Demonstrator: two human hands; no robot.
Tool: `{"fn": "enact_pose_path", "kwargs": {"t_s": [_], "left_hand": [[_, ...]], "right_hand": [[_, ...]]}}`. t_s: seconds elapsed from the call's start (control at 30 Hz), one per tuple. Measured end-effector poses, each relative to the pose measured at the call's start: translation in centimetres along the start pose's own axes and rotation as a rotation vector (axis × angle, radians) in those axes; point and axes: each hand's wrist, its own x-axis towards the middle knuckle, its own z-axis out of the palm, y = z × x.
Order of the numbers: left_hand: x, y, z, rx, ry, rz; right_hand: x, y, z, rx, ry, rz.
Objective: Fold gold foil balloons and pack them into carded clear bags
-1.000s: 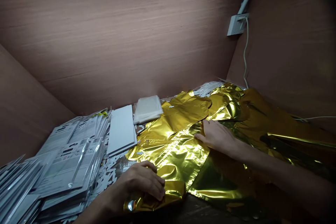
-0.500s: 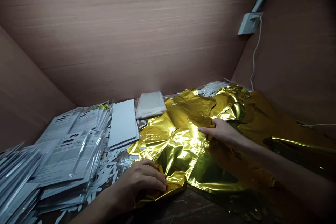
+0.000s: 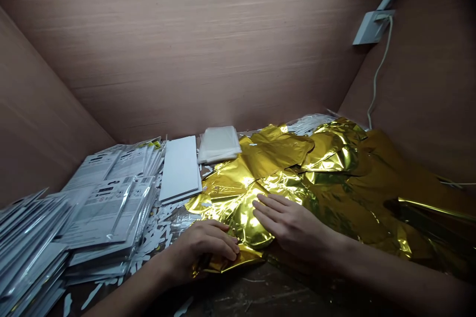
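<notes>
A shiny gold foil piece, folded over on itself at its near end, lies at the front middle of the table. My left hand is closed over this folded part, with the fingers curled on top and the thumb hidden. To the right, my right hand rests flat on the foil, its fingers stretched out toward the upper left and nothing gripped. Behind and right of both hands spreads a loose heap of flat gold foil pieces, partly overlapping, so single outlines are hard to make out.
On the left stand stacks of printed cards in clear sleeves. A white card stack and a pile of translucent bags sit at the back. White paper scraps litter the table. A socket box with a cable hangs on the wall.
My right hand has let go of the foil edge it pinched farther back and moved nearer, flattening onto the foil. My left hand keeps its hold. The view has shifted slightly.
</notes>
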Motion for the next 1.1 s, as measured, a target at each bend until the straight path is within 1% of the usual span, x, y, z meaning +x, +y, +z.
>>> {"fn": "enact_pose_path", "kwargs": {"t_s": [0.07,0.13,0.23,0.3,0.4,0.5,0.53,0.6,0.67,0.73,0.8,0.87,0.93,1.0,1.1], "left_hand": [[-0.1,0.0,0.1,0.001,-0.002,0.005],[0.0,0.3,0.0,-0.002,0.01,0.025],[0.2,0.9,-0.2,0.04,0.019,0.001],[0.4,1.2,-0.4,0.08,0.012,-0.036],[0.6,1.2,-0.7,0.067,-0.008,-0.059],[0.8,1.0,-0.8,0.003,-0.048,-0.086],[0.8,1.0,-0.7,-0.009,-0.06,-0.092],[1.0,1.1,-0.6,-0.006,-0.063,-0.112],[1.5,1.3,-0.5,0.002,-0.026,-0.195],[2.5,1.3,-0.6,0.01,0.04,-0.337],[4.1,1.2,-0.8,0.054,0.119,-0.485],[6.1,0.8,-0.9,0.13,0.173,-0.569],[8.0,0.1,-0.6,0.196,0.202,-0.598],[9.2,-0.6,0.4,0.301,0.257,-0.584],[9.6,-1.4,2.3,0.583,0.357,-0.505]], "right_hand": [[0.3,-0.4,0.4,0.025,-0.074,0.01],[0.5,-0.2,0.6,0.09,-0.146,0.054],[0.6,0.1,0.6,0.162,-0.207,0.109],[0.8,0.1,0.1,0.191,-0.226,0.138],[1.3,0.3,-1.5,0.306,-0.254,0.166],[1.8,1.6,-3.0,0.536,-0.296,0.149],[1.9,2.3,-3.2,0.588,-0.288,0.158],[1.7,3.6,-2.8,0.607,-0.252,0.18],[1.3,4.5,-1.7,0.556,-0.231,0.175],[0.8,4.8,-0.6,0.518,-0.238,0.129],[0.4,4.9,0.2,0.501,-0.222,0.1],[0.2,4.8,0.4,0.49,-0.204,0.089],[0.2,4.7,0.4,0.491,-0.197,0.089],[0.2,4.7,0.4,0.512,-0.187,0.104],[0.3,4.7,0.6,0.548,-0.137,0.14]]}}
